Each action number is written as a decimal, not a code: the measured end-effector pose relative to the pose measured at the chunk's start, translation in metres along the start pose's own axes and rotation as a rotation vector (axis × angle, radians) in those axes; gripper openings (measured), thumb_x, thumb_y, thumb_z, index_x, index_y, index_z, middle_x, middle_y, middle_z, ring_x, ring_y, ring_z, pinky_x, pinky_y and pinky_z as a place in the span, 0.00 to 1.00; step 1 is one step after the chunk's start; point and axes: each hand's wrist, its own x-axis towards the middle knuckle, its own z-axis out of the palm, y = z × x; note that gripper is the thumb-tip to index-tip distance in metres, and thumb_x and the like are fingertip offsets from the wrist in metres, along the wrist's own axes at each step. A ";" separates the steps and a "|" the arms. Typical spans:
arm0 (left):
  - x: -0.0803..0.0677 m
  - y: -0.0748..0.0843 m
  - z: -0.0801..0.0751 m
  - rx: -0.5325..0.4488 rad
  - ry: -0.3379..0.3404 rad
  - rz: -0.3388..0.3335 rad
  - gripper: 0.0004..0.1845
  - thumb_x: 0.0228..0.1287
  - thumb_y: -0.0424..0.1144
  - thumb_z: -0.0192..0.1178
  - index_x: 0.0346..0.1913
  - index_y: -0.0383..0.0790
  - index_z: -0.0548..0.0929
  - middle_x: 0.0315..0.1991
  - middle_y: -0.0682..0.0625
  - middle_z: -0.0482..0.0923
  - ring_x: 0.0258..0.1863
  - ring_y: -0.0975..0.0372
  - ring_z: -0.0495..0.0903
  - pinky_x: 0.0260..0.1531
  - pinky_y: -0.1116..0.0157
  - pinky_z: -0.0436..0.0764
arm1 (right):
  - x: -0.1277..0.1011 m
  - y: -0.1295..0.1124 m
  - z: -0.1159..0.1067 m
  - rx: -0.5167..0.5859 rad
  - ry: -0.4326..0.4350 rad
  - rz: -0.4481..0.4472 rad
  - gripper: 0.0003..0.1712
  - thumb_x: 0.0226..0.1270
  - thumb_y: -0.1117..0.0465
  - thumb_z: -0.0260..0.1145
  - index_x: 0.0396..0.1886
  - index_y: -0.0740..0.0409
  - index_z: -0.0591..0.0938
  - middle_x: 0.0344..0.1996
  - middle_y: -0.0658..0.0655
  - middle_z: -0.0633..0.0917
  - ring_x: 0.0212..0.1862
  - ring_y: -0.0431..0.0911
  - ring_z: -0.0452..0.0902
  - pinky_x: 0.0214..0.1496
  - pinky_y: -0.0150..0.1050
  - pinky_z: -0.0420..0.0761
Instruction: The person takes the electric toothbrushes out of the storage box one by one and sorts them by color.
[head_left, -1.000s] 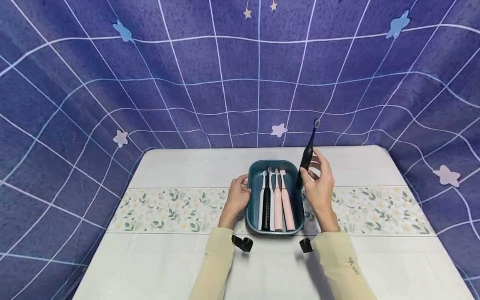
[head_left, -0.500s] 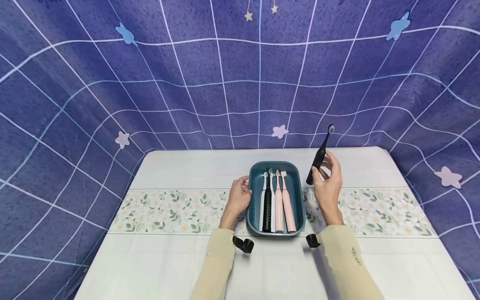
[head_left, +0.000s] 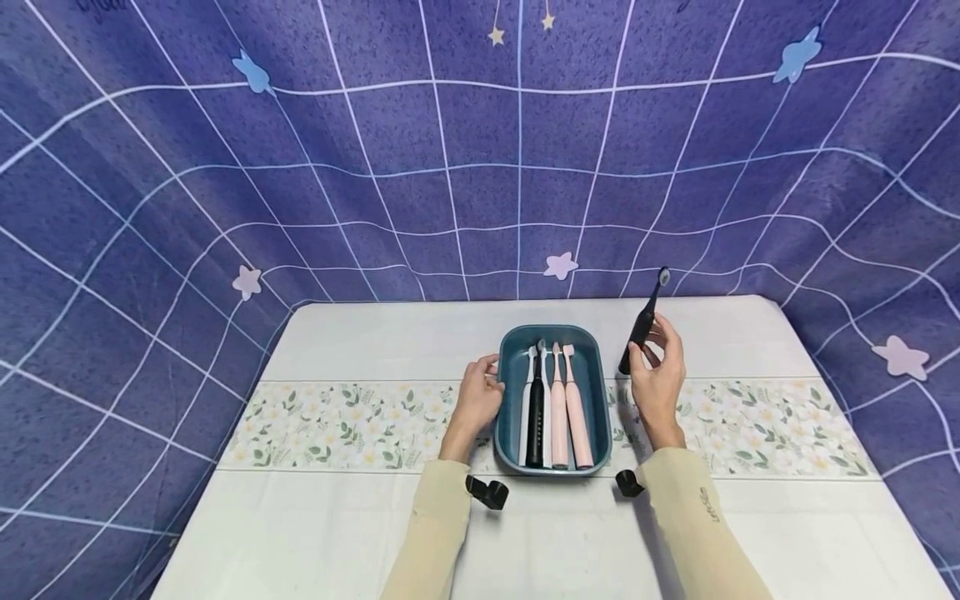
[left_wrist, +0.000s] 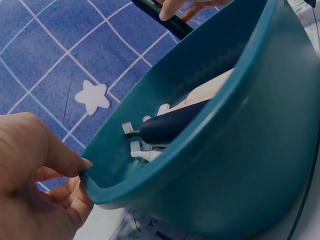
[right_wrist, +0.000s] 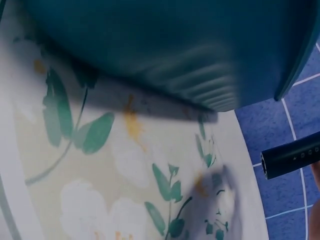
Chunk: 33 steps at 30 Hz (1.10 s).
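Note:
A teal tray [head_left: 507,392] sits mid-table and holds several electric toothbrushes: white, black [head_left: 534,412] and two pink ones [head_left: 576,412]. My left hand [head_left: 476,398] grips the tray's left rim [left_wrist: 100,187], thumb over the edge. To the right of the tray my right hand [head_left: 657,377] holds a black electric toothbrush [head_left: 642,328] upright above the table, brush head up and tilted to the right. Its butt end [right_wrist: 292,156] shows in the right wrist view beside the tray's wall [right_wrist: 150,50].
The table [head_left: 375,333] is white with a floral band [head_left: 337,421] across its middle. A purple grid cloth with stars [head_left: 480,150] hangs behind and at both sides. Bare tabletop lies left and right of the tray.
My right hand has carried the black toothbrush rightward away from the tray and lowered it a little. The left hand stays on the tray's rim.

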 end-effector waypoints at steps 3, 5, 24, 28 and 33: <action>-0.001 0.000 -0.001 -0.001 0.002 0.006 0.24 0.65 0.25 0.49 0.64 0.36 0.71 0.47 0.41 0.70 0.37 0.57 0.74 0.43 0.58 0.74 | -0.001 0.006 0.001 0.011 0.002 -0.010 0.31 0.55 0.81 0.62 0.61 0.68 0.72 0.50 0.70 0.77 0.49 0.58 0.77 0.48 0.48 0.80; -0.001 0.001 -0.001 0.001 0.004 0.012 0.24 0.65 0.25 0.49 0.64 0.36 0.71 0.47 0.41 0.70 0.36 0.57 0.73 0.42 0.59 0.73 | -0.001 0.010 0.001 0.010 -0.001 -0.009 0.31 0.55 0.81 0.62 0.61 0.69 0.72 0.51 0.70 0.78 0.49 0.58 0.76 0.48 0.45 0.80; -0.002 0.000 0.000 -0.003 -0.001 0.019 0.24 0.64 0.25 0.48 0.64 0.35 0.71 0.46 0.42 0.70 0.35 0.58 0.73 0.40 0.61 0.73 | 0.000 0.036 0.004 0.044 -0.062 0.082 0.29 0.57 0.81 0.61 0.60 0.73 0.69 0.52 0.71 0.75 0.53 0.57 0.75 0.54 0.40 0.78; -0.003 0.001 0.000 -0.001 -0.003 0.018 0.24 0.65 0.25 0.48 0.64 0.35 0.71 0.46 0.42 0.70 0.36 0.58 0.73 0.41 0.60 0.73 | -0.001 0.056 0.007 0.032 -0.064 0.086 0.30 0.57 0.81 0.62 0.61 0.71 0.69 0.53 0.69 0.75 0.53 0.57 0.75 0.55 0.41 0.78; -0.002 0.002 -0.002 0.008 0.001 0.027 0.24 0.64 0.25 0.49 0.64 0.34 0.71 0.46 0.42 0.70 0.35 0.58 0.72 0.42 0.60 0.73 | -0.002 0.073 0.011 0.025 -0.056 0.063 0.30 0.57 0.79 0.63 0.61 0.67 0.70 0.52 0.66 0.76 0.53 0.54 0.75 0.53 0.34 0.78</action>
